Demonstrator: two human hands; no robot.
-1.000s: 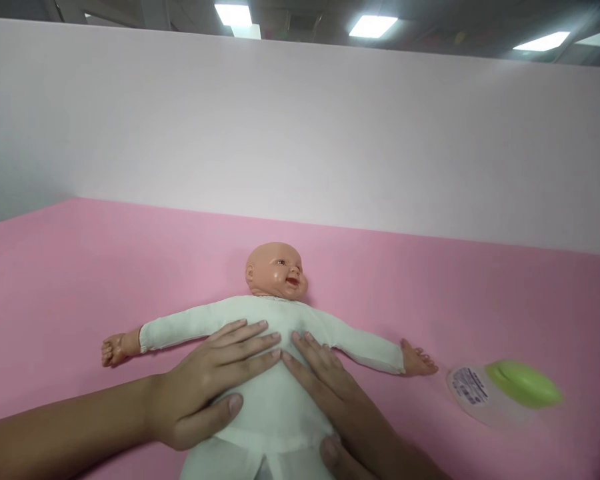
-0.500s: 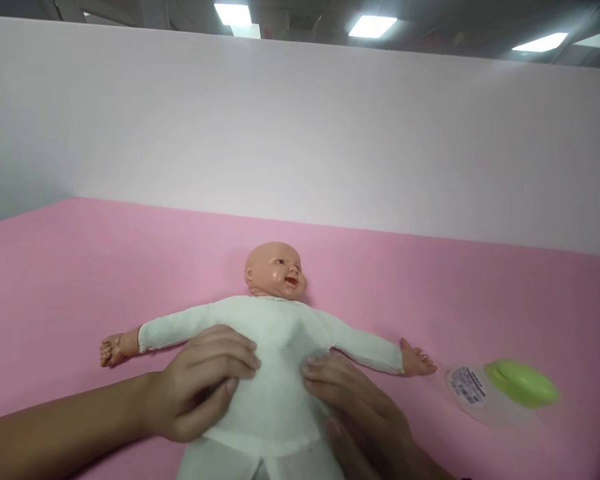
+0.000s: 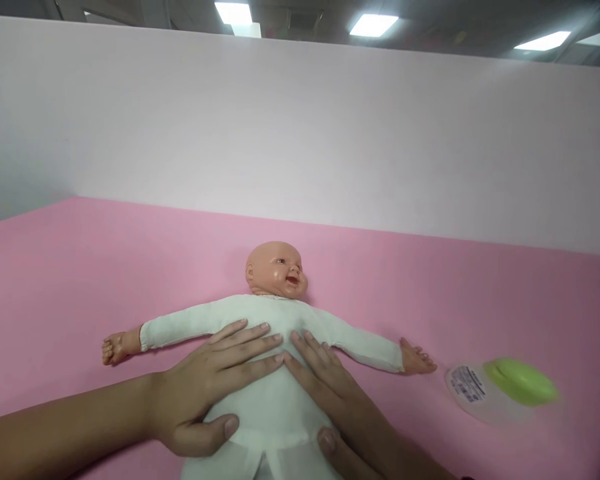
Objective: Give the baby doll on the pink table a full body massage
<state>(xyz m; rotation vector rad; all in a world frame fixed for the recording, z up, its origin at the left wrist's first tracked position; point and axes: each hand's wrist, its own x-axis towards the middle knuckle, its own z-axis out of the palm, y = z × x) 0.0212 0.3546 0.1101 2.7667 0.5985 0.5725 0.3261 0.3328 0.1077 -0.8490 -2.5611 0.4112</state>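
Observation:
A baby doll [image 3: 267,407] in a white cloth body lies on its back, arms stretched out to both sides and its bald head turned to the right. Flat on the left part of its chest rests my left hand [image 3: 220,377], fingers spread and thumb apart. My right hand [image 3: 330,387] lies on the right part of the chest with its fingers stretched out. The fingertips of both hands come close together near the middle of the chest. Neither hand grips anything. The doll's lower legs are out of view.
Right of the doll, a clear bottle [image 3: 497,400] with a bright green cap and a printed label lies on the pink surface [image 3: 130,267]. Behind rises a white wall panel [image 3: 300,133]. Ceiling lights show above it.
Both hands have gone from curled fingers to flat, spread ones. Their fingertips have moved up the chest and closer together. The doll and bottle look unmoved.

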